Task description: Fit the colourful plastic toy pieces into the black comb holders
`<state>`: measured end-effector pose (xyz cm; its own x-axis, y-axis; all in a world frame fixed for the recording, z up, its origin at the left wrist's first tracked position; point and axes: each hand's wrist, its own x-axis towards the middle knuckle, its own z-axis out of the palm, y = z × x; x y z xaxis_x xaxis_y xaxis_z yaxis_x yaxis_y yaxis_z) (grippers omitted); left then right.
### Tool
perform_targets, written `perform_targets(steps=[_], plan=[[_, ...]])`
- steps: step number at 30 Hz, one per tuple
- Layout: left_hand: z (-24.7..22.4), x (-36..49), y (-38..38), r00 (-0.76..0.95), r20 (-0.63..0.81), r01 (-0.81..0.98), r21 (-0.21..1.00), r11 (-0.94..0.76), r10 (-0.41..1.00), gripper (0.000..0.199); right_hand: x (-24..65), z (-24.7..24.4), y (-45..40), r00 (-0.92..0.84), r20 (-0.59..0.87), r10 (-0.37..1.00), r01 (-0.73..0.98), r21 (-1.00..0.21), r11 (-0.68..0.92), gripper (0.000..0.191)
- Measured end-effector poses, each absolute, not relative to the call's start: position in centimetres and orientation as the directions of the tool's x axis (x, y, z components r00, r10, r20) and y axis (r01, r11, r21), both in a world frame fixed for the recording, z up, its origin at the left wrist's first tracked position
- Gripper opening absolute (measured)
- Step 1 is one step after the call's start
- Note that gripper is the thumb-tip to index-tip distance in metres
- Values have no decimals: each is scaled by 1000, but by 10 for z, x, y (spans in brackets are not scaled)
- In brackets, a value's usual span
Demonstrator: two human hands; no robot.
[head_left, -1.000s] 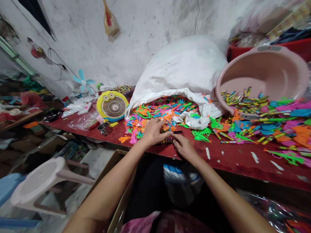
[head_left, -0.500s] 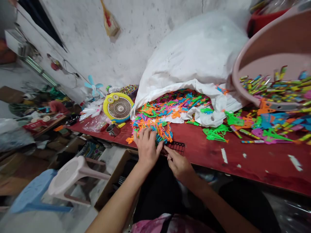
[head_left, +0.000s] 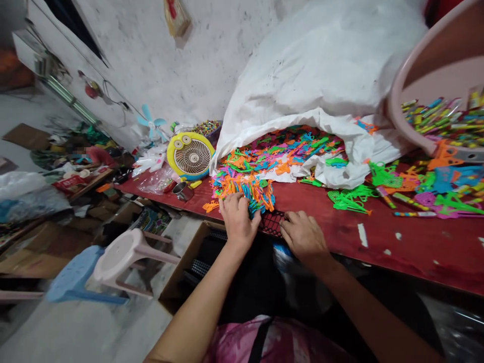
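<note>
My left hand [head_left: 238, 220] presses into the front edge of a heap of neon plastic toy pieces [head_left: 245, 189], its fingers among orange and teal shapes. My right hand [head_left: 302, 235] lies on the right end of a black plastic grid strip [head_left: 272, 223], which sits on the table between my hands. More pieces spill from a white woven sack [head_left: 321, 60] behind the heap. Green pieces [head_left: 350, 200] lie to the right, beyond my right hand. The strip's underside is hidden.
The red table [head_left: 397, 252] carries a pink basin [head_left: 401, 101] of striped sticks, a yellow fan [head_left: 191, 156] and a steel cup [head_left: 182, 191]. Below its edge are a cardboard box [head_left: 185, 267] and a pink stool [head_left: 121, 257]. A person [head_left: 94, 156] sits far left.
The view has swung, shifting the table leftward in the frame. My right hand has moved rightward along the black strip, and my left hand has stayed at the heap's front edge.
</note>
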<state>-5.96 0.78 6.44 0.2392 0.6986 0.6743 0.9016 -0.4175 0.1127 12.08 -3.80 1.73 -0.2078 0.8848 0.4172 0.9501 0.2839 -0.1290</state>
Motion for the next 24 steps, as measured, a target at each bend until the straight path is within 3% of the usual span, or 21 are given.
perform_targets(steps=[5,8,10,12,14,16,17,20,24], plan=[[62,-82,19,371,673,794,127,-594,640,34,111,12,-52,-207,477,854,948,-117,295,18],[65,-95,22,435,676,735,115,-668,595,57,104,9,-64,-186,528,829,945,-135,298,13],[63,-98,17,390,700,755,129,-643,599,79,99,8,-73,-175,542,822,938,-162,307,9],[54,-94,4,245,732,776,244,-581,635,95,94,8,-80,-161,544,824,927,-204,316,9],[36,-86,-12,20,706,739,466,-486,708,97,90,6,-85,-148,540,829,906,-261,332,13],[14,-78,-27,-165,566,630,690,-355,807,89,87,4,-88,-155,531,833,863,-337,375,17],[4,-75,-33,-175,489,580,753,-312,855,90,88,2,-88,-163,526,834,829,-385,405,19],[-19,-72,-38,-154,378,514,820,-253,913,90,98,-2,-82,-117,513,850,706,-559,435,19],[-22,-75,-27,-120,371,491,828,-269,921,79,119,-3,-62,46,451,891,577,-740,345,17]])
